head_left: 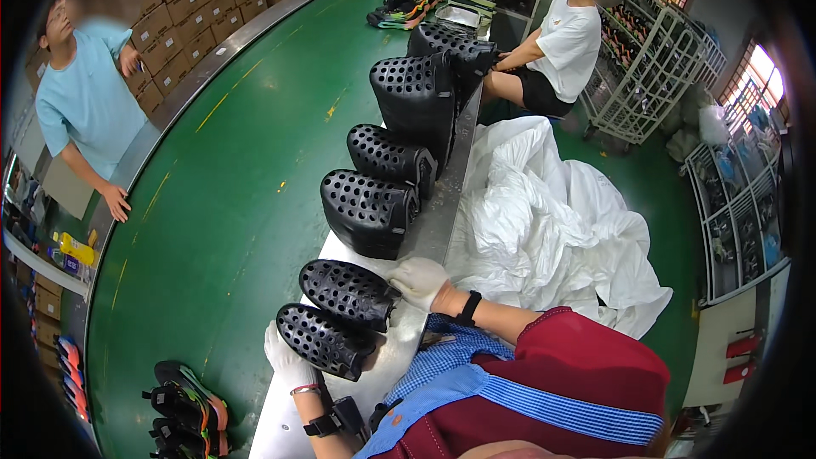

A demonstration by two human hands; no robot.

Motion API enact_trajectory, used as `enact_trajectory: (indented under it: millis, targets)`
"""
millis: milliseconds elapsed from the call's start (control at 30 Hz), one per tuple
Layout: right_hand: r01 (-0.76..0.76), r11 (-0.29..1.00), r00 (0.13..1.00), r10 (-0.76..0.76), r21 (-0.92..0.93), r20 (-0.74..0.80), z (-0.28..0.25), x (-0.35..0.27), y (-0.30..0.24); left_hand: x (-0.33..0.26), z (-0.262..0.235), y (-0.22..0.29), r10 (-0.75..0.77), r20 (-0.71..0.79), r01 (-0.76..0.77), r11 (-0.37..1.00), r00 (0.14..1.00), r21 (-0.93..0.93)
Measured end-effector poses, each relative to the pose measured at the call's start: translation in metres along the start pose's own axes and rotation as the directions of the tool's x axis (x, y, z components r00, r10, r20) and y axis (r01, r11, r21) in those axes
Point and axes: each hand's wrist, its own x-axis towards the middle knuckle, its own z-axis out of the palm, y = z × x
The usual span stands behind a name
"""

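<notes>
Two black clogs with round holes over their uppers lie side by side on the white bench ledge in front of me. My left hand, in a white glove, presses along the outer side of the nearer clog, its thumb hidden. At the heel end of the farther clog, my gloved right hand has its fingers closed on the edge. Beyond them, along the ledge, stand several more black perforated clogs, larger-looking and tilted up in pairs.
A green conveyor belt runs to my left, carrying colourful shoes near and far. White sheeting is heaped at my right. One person stands across the belt; another sits farther along. A wire cart and racks stand behind.
</notes>
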Motion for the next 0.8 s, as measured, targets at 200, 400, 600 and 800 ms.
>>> enact_trajectory:
  millis: [200,400,600,800]
  targets:
    - [-0.001,1.0,0.999,0.002,-0.024,0.053,-0.005,0.002,-0.004,0.0,0.01,-0.012,0.036,-0.046,-0.035,0.999,0.998,0.014]
    - [-0.015,0.999,0.999,0.016,-0.038,0.035,-0.002,0.0,-0.002,-0.003,-0.009,0.011,0.058,-0.022,-0.056,0.997,0.998,0.048]
    - [-0.032,0.998,0.993,0.039,-0.062,0.112,-0.007,0.004,-0.006,-0.001,0.009,-0.007,0.008,-0.048,-0.011,0.997,0.999,-0.077]
    - [-0.038,0.998,0.995,0.043,-0.049,0.096,-0.006,0.002,-0.006,0.002,0.008,-0.011,0.043,-0.03,-0.042,0.999,0.999,0.032]
